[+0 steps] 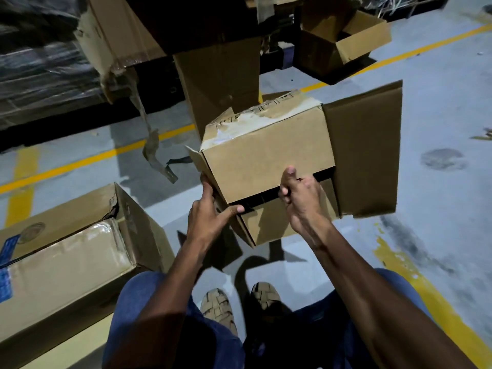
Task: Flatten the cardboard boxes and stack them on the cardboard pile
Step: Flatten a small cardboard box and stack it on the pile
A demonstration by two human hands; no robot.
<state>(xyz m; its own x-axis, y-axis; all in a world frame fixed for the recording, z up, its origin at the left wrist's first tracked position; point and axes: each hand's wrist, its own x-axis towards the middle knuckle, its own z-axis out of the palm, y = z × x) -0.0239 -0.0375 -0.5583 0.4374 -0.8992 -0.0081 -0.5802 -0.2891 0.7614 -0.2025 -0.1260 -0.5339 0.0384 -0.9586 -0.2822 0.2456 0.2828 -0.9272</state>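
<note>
We stand in a warehouse or loading area: a grey painted concrete floor [439, 107] with yellow lane lines [101, 155], opened cardboard boxes [343, 41] scattered about, and a stretch-wrapped pallet load [40, 65] behind.

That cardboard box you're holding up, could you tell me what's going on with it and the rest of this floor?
A person standing on the grey floor holds a cardboard box in the air with both bare hands. The left hand grips its lower left edge; the right hand hooks into the open underside. The flaps hang open, and the box is not flattened yet. A long taped box lies at the left, and another open box sits further back.
</note>
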